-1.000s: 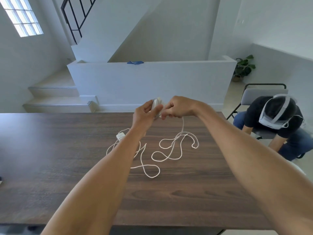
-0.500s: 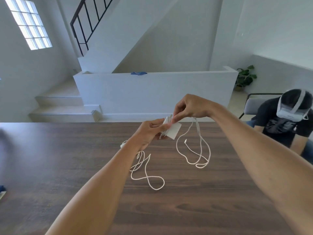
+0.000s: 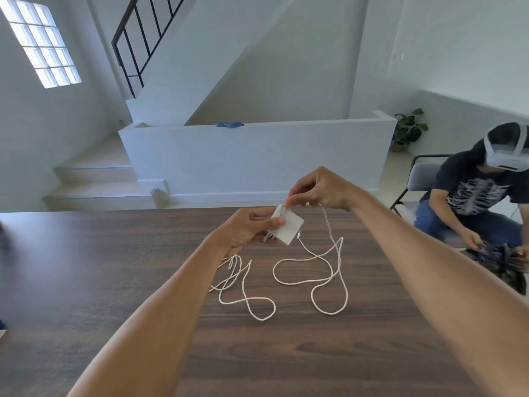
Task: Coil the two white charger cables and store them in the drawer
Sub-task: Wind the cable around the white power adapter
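My left hand [image 3: 246, 228] holds a white charger block [image 3: 287, 228] above the dark wooden table [image 3: 86, 267]. My right hand [image 3: 320, 189] pinches the white cable [image 3: 329, 270] right at the top of the block. That cable hangs down from my right fingers and lies in loose loops on the table. A second white cable [image 3: 243, 293] lies in loose loops below my left wrist, partly hidden by my forearm. No drawer is in view.
A person wearing a white headset [image 3: 483, 193] sits on a grey chair [image 3: 420, 174] past the table's right end, handling dark cloth. Beyond the far table edge are a low white wall [image 3: 257, 156], stairs and a potted plant [image 3: 408, 128].
Both hands stay together at the charger block. More of the right cable now rests on the table in wider loops. The view has tilted slightly upward and the seated person has shifted.
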